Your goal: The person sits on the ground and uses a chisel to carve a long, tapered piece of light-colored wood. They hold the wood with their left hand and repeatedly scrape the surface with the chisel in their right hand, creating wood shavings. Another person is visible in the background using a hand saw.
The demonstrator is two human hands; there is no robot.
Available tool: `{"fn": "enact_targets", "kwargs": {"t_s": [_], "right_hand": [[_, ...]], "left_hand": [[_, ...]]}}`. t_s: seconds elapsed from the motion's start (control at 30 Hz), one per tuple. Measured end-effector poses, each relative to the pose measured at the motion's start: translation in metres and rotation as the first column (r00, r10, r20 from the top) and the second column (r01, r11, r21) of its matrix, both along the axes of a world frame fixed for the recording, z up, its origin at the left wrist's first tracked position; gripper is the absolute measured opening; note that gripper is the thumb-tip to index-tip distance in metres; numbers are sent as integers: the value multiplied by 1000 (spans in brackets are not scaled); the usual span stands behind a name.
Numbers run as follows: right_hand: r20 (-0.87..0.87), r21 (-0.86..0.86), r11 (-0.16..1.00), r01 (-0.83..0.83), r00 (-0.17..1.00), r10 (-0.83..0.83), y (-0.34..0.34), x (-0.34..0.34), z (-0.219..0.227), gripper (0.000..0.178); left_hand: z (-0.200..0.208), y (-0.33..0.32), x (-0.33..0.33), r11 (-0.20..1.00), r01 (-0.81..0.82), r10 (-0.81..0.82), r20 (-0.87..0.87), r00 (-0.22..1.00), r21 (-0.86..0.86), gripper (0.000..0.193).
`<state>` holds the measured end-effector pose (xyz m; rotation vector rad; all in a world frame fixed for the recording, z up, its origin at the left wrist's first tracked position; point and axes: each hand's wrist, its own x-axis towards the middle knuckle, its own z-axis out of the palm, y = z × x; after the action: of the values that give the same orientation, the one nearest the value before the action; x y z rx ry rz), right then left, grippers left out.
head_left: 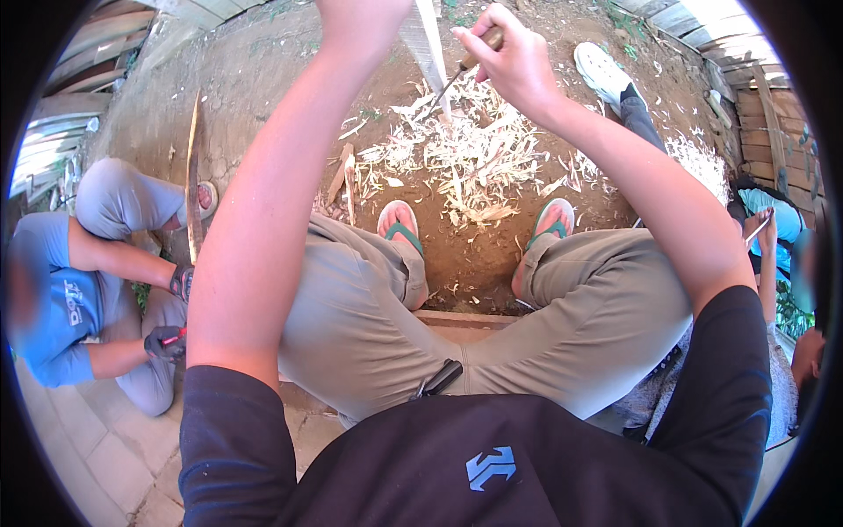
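My right hand point(516, 66) is closed round the wooden handle of a knife point(468, 63). Its thin dark blade slants down and left, beside a long pale strip of wood point(428, 54). Only the wrist end of my left hand point(364, 13) shows at the top edge, close to the upper part of the strip; its fingers are out of the picture. The strip's lower end points down over a heap of curled wood shavings point(483, 158) on the dirt ground.
A person in blue point(70, 299) sits at the left, with a gloved hand on a red-handled tool and an upright wooden strip point(193, 176) nearby. Another person point(768, 233) works at the right. A white shoe point(603, 72) rests beyond the shavings. Plank walls point(764, 132) stand behind.
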<state>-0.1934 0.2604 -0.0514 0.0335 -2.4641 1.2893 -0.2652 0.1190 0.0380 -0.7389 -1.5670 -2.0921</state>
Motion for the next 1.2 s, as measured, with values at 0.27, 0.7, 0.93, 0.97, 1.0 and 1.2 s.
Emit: {"fn": "enact_targets", "kwargs": {"t_s": [0.27,0.7,0.93,0.97,1.0,1.2], "right_hand": [[64,-30,999,41,997,-39,5,-4,-1,19],[31,-45,998,33,999,-31,2,-6,10,18],[-94,18,992,127,988,-124,11,-17,22,19],[30,57,989,138,990,-140,16,-17,15,18],[155,94,985,147,975,-161,19,-14,6,17],[-152,-4,999,37,988,-37,9,-15,28,19]], "left_hand": [[1,-1,8,999,-51,52,30,998,-12,36],[4,-2,11,1000,-1,1,-3,1000,-10,41],[5,1,9,1000,8,-8,34,999,5,39],[9,6,10,1000,4,-5,37,999,20,39],[8,8,10,1000,3,-4,14,1000,26,39],[1,-3,5,999,-5,6,19,1000,-37,38]]}}
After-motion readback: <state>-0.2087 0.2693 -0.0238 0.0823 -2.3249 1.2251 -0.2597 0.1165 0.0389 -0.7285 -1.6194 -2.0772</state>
